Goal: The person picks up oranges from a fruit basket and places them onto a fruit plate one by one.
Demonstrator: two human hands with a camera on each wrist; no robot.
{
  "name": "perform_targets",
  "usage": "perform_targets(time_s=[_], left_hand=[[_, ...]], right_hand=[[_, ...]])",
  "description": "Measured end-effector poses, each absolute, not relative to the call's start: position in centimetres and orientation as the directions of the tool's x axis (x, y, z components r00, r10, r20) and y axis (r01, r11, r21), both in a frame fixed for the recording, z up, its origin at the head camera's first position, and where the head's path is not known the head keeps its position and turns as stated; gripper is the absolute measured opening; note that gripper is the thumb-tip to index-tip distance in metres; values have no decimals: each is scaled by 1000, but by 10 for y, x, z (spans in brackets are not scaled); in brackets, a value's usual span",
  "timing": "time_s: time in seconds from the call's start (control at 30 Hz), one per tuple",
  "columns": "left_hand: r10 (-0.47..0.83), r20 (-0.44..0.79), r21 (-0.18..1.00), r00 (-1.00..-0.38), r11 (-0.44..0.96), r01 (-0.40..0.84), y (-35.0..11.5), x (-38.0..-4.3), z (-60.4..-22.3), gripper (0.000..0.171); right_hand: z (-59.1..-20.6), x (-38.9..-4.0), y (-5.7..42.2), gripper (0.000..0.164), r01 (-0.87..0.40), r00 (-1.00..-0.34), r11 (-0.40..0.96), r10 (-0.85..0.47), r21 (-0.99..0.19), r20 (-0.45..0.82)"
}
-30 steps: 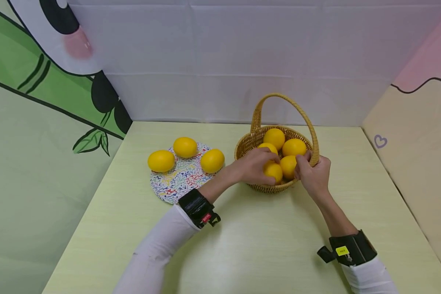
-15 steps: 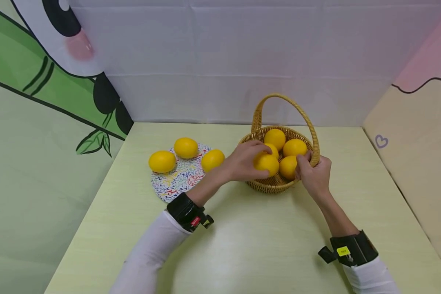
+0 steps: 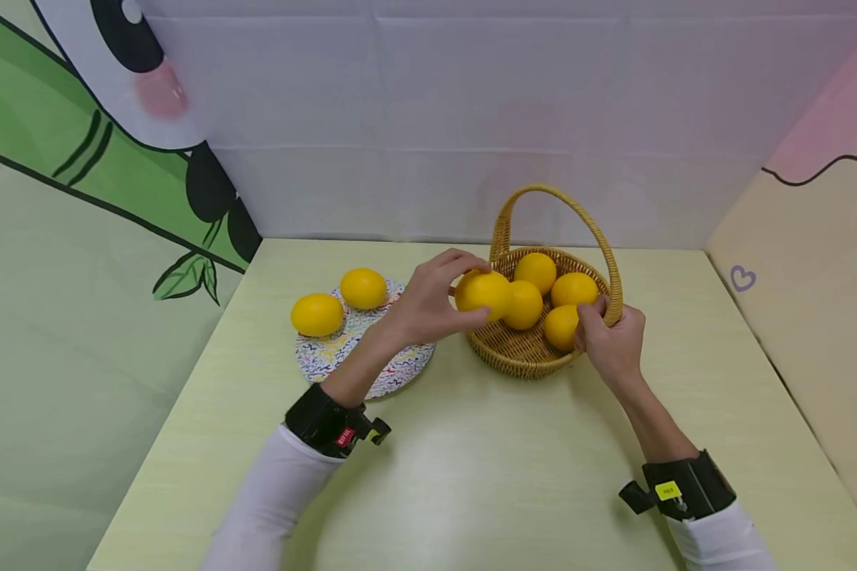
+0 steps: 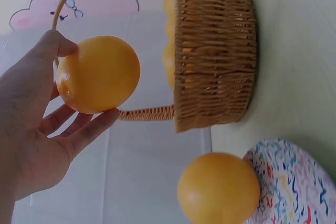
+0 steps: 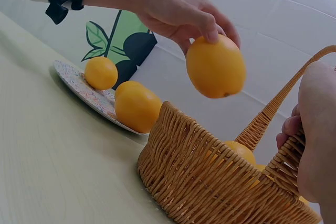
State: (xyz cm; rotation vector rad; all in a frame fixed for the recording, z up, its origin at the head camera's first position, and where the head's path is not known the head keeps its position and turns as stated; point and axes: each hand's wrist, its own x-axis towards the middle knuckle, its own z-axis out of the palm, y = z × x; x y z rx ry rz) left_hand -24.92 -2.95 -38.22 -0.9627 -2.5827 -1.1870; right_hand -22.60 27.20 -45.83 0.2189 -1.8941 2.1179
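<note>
My left hand holds an orange between thumb and fingertips, raised just past the left rim of a wicker basket. In the left wrist view, the held orange is clear of the basket. Several more oranges lie inside the basket. My right hand grips the base of the basket's arched handle on the right side. A round plate with coloured squiggles carries oranges; my left hand hides one of them in the head view, but the right wrist view shows that orange.
Plate and basket stand side by side on a pale wooden table. A light fabric backdrop rises behind the table's back edge, with printed side panels left and right.
My left hand has lifted the orange out of the basket and carried it left, toward the plate. The right hand keeps its grip on the handle, and the basket has hardly moved.
</note>
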Motion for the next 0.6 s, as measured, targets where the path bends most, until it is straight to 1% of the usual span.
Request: perform_targets(time_s=[0.37,0.6], left_hand=[[412,402,622,-818,532,574,-72,-238,-371,48],[360,386,647,-850,551,527,-93,-231,-369,47]], right_hand=[[-459,-225,272,43,-308,-947,-87,122,-948,296],[-458,-225,272,44,-303,-949,-90,121,-949,292]])
